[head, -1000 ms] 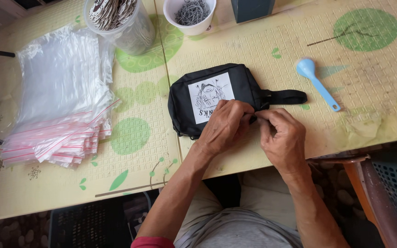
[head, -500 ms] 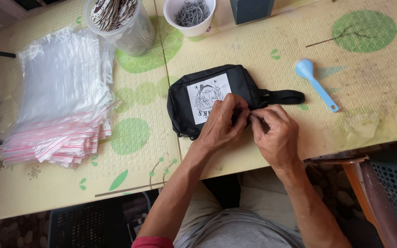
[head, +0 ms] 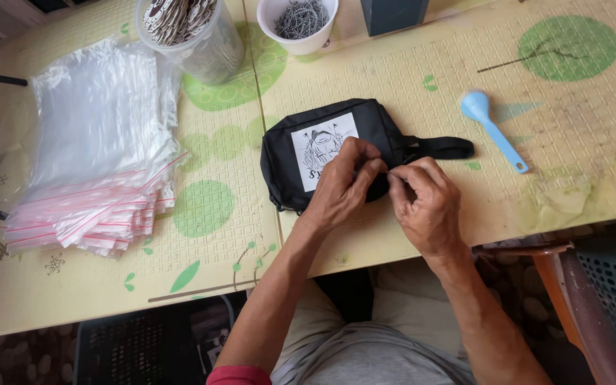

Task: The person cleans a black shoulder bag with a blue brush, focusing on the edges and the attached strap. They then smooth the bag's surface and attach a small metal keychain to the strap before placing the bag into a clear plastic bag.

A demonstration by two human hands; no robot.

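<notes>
Left hand (head: 342, 184): we press it on the pouch (head: 336, 146), steadying it, fingertips pinched together at the edge.
Right hand (head: 425, 203): at 3 o'clock, fingertips pinched on something tiny.
Bags (head: 87, 171): stacked at 9 o'clock.

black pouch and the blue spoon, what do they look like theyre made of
Black pouch: seemingly woven fabric, matte, with soft rounded edges and a strap; its white label looks printed. Blue spoon: likely plastic, judging by its smooth, evenly pale blue surface.
</notes>
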